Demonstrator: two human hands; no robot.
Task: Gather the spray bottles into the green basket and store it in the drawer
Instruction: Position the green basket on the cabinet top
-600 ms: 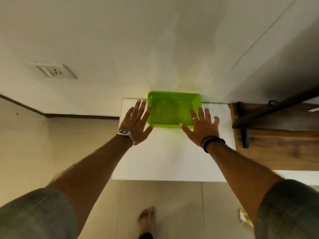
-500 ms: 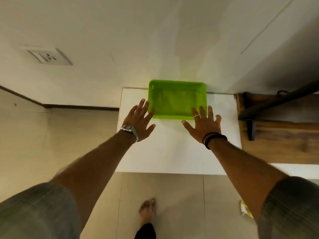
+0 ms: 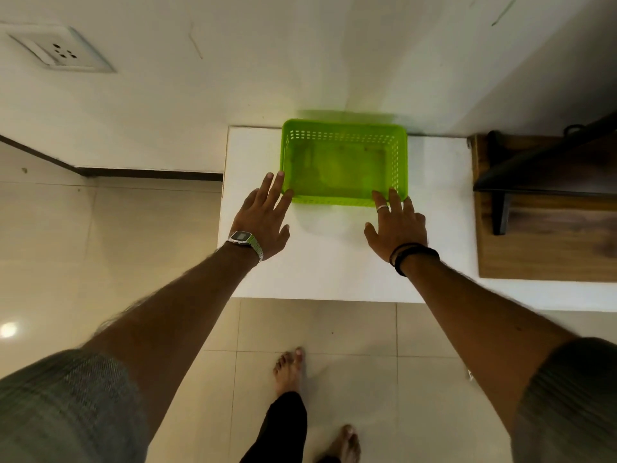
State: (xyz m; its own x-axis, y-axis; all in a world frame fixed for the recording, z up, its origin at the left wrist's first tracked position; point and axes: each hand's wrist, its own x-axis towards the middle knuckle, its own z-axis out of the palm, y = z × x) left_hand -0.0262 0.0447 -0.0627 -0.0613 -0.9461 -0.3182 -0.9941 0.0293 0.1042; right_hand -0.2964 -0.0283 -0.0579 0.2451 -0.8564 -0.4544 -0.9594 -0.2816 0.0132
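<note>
A: Where is the left hand (image 3: pixel 263 219)?

B: At the near-left corner of the green basket (image 3: pixel 344 162), fingers spread, fingertips touching its rim, gripping nothing.

A: And the basket?

B: It sits on the white table (image 3: pixel 334 262), against the wall, with nothing in it.

A: The right hand (image 3: pixel 397 228)?

B: At the basket's near-right corner, flat and spread, fingertips at the rim, grasping nothing.

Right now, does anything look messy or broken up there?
Nothing stands out. The green basket sits flat and straight on the white top, empty, with no spill or crack showing. Both open hands, left and right, reach toward its near corners.
</note>
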